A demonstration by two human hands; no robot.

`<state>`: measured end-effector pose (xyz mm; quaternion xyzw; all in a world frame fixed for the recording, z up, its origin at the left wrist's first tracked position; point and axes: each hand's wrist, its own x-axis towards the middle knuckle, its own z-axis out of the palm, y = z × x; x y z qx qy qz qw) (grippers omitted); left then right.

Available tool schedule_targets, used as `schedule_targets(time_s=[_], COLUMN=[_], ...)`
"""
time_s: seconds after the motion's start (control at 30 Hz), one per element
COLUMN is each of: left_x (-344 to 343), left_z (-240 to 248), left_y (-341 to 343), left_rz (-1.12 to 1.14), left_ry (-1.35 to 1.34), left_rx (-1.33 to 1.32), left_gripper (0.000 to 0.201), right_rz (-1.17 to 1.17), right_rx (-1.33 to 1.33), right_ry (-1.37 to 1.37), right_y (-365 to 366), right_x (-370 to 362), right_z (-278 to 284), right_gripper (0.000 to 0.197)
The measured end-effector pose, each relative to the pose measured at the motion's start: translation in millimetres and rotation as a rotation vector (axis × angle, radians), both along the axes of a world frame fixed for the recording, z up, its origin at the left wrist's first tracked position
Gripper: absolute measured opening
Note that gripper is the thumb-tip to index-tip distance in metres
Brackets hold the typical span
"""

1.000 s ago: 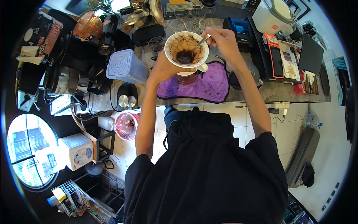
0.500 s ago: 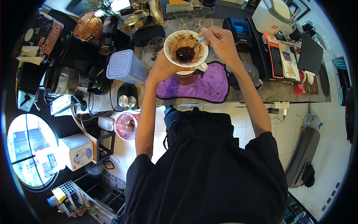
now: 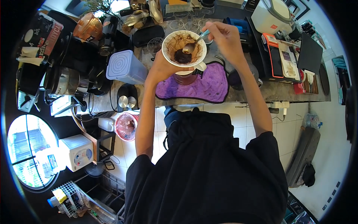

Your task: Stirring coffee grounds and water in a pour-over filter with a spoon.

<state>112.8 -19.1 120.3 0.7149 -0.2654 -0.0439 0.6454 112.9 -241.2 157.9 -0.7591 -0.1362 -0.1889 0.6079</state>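
Observation:
My left hand [image 3: 164, 67] is wrapped round a white coffee dripper [image 3: 201, 66] with a side handle. Its brown-stained inside holds dark wet coffee grounds [image 3: 182, 57] at the bottom. Between the fingers of my right hand [image 3: 226, 40] is a spoon [image 3: 189, 47] with a bluish handle, its bowl inside the dripper just above the grounds. Partly hidden below the dripper, a glass vessel [image 3: 185, 79] stands on a purple cloth [image 3: 212, 86] with a dark edge.
Left of my hand stands a lidded translucent container [image 3: 126, 67]. Clear glasses [image 3: 177, 25] are grouped behind the dripper. A dark kettle [image 3: 242, 80] is right of the cloth, near the counter's front edge. A pink basket [image 3: 126, 127] sits on the floor.
The spoon has come up out of the dark contents, so its bowl now shows. My right hand has shifted slightly up and right; the dripper has moved a little left.

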Motion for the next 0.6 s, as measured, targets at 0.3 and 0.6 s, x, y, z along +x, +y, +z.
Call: schedule_targets(time_s=[0.3,0.6], left_x=[-2,7], left_z=[6,-8], left_y=[2,3], left_rz=[0.006,-0.006], left_ry=[-0.020,-0.079], left_rx=[0.037,0.088], left_gripper=[0.074,0.080], right_rz=[0.068,-0.046], right_rx=[0.183,-0.037], right_ry=[0.275,-0.007], right_y=[2,-1], right_x=[-4,-1], right_z=[-6,0], right_gripper=[0.032,0.026])
